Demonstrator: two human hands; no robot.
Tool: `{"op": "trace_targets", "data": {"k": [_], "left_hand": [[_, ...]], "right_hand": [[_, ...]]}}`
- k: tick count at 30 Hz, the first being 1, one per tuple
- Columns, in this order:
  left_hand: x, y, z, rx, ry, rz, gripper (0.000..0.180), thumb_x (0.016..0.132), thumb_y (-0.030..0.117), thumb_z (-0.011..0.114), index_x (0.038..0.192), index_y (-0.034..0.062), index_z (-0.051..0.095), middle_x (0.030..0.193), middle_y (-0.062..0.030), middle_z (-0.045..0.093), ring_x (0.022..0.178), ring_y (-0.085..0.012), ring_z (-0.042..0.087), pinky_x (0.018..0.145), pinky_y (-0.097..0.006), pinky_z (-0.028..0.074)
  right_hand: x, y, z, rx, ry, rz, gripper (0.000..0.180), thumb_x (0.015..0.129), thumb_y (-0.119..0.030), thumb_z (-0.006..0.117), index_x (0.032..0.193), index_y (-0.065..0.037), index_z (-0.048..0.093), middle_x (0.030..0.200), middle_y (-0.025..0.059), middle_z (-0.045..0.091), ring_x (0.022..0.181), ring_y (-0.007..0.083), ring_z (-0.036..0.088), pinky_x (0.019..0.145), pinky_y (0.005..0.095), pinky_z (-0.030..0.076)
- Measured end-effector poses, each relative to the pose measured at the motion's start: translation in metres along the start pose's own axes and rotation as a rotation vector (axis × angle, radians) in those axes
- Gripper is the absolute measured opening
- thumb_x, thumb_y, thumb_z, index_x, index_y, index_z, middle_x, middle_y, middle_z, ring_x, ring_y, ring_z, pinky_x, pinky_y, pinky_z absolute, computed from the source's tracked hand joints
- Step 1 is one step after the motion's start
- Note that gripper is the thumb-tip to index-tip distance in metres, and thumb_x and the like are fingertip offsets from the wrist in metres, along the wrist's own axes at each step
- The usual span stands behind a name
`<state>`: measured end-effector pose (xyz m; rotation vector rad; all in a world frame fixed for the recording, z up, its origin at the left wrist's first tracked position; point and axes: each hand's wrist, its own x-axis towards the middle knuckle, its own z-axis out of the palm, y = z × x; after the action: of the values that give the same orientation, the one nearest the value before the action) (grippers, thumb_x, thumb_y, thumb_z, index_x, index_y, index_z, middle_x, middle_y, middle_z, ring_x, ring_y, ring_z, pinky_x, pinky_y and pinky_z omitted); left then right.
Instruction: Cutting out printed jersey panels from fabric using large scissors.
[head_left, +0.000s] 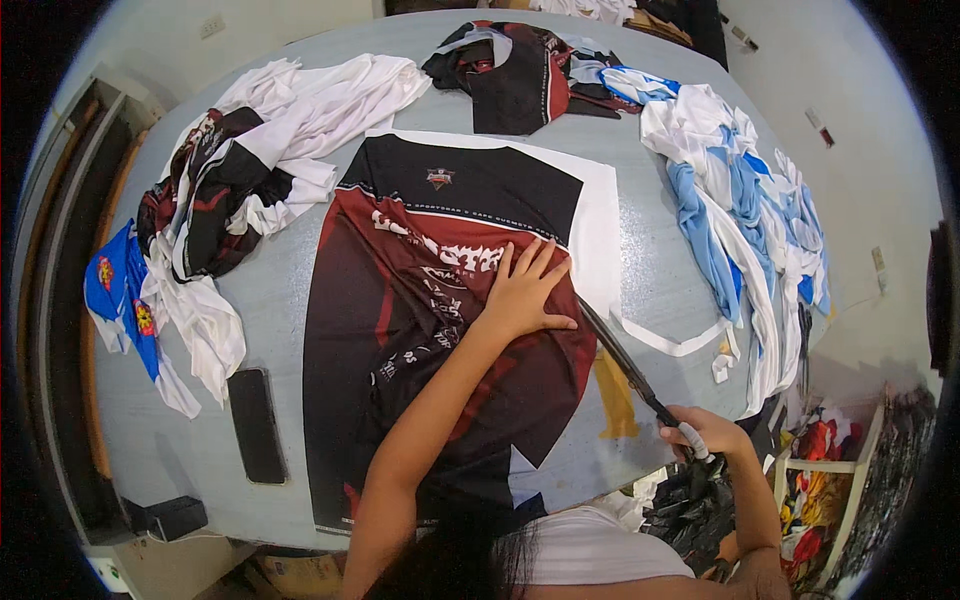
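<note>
A large black and maroon printed fabric panel (pixel 345 290), shaped like a jersey piece, lies spread in front of me. My left hand (pixel 527 295) rests flat on its right half, fingers apart. Long dark scissors (pixel 632 372) are in my right hand (pixel 707 432), which is closed round their pale wrapped handles. Their blades point up and left, with the tips at the panel's right edge beside my left hand. White material (pixel 597 225) shows from under the panel's upper right side. A narrow white strip (pixel 680 345) curls on the table to the right of the blades.
On the grey table (pixel 270 320), white cloth (pixel 340 100) and dark red pieces lie left, another dark garment piece (pixel 510 90) at the back, blue and white cloth (pixel 745 190) right. A black phone (pixel 257 425) lies left; a mustard piece (pixel 615 395) lies below the blades.
</note>
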<state>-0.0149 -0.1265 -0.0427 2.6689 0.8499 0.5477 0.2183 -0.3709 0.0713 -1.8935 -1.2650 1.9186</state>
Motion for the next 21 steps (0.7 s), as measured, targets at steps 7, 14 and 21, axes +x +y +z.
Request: {"op": "trace_targets", "data": {"k": [7, 14, 21], "left_hand": [[0.0, 0.001, -0.001, 0.005, 0.024, -0.037, 0.108, 0.06, 0.071, 0.062, 0.136, -0.0013, 0.032, 0.142, -0.0156, 0.03, 0.134, -0.0283, 0.023, 0.109, -0.051, 0.01], [0.0, 0.001, 0.001, 0.016, 0.028, -0.034, 0.112, 0.056, 0.071, 0.063, 0.134, -0.0032, 0.034, 0.141, -0.0152, 0.032, 0.133, -0.0273, 0.024, 0.109, -0.052, 0.012], [0.0, 0.001, 0.0, -0.006, -0.008, -0.061, 0.112, 0.059, 0.07, 0.063, 0.135, -0.0056, 0.031, 0.143, -0.0168, 0.029, 0.134, -0.0303, 0.022, 0.109, -0.052, 0.009]], "right_hand": [[0.037, -0.013, 0.022, 0.044, 0.092, -0.04, 0.048, 0.087, -0.049, 0.054, 0.089, -0.002, 0.049, 0.061, 0.0019, 0.05, 0.051, 0.0116, 0.054, 0.047, 0.0257, 0.043], [0.045, -0.031, 0.029, -0.04, 0.151, -0.002, 0.056, 0.086, -0.054, 0.051, 0.095, 0.0, 0.053, 0.063, 0.0038, 0.053, 0.052, 0.0119, 0.054, 0.048, 0.0257, 0.042], [0.046, -0.027, 0.033, -0.218, 0.181, 0.039, 0.065, 0.085, -0.058, 0.048, 0.099, 0.005, 0.053, 0.074, 0.0128, 0.058, 0.069, 0.0219, 0.058, 0.062, 0.0343, 0.045]]}}
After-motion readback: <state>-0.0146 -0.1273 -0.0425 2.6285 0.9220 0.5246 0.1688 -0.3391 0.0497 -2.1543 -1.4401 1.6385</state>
